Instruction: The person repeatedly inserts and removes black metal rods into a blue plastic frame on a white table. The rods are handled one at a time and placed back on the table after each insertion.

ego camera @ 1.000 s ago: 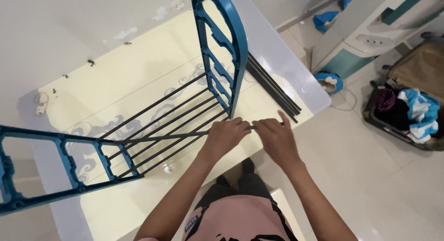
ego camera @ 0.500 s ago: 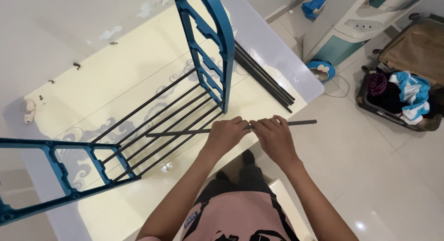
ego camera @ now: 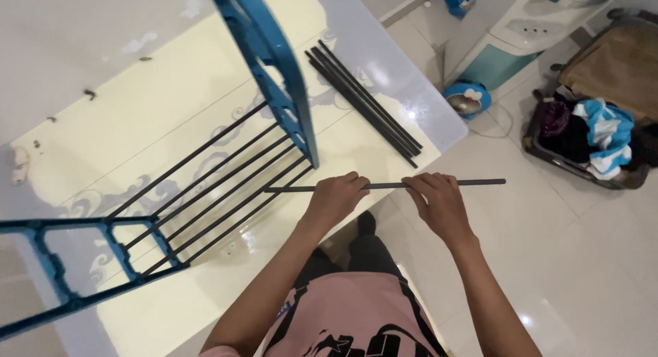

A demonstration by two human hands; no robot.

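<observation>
Both of my hands hold one thin black rod level over the table's near edge. My left hand grips it near its middle, and my right hand grips it further right, with the rod's end sticking out past the table. To the left stands a partly built rack: two blue plastic side frames joined by several black rods. The held rod's left tip lies close to the upright blue frame's foot.
A bundle of loose black rods lies on the cream table at the back right. On the white tiled floor are a small blue fan, an open suitcase with clothes, and a white-and-teal appliance.
The black rod has been drawn out to the right, away from the rack, and my hands have spread apart along it. The view has shifted closer.
</observation>
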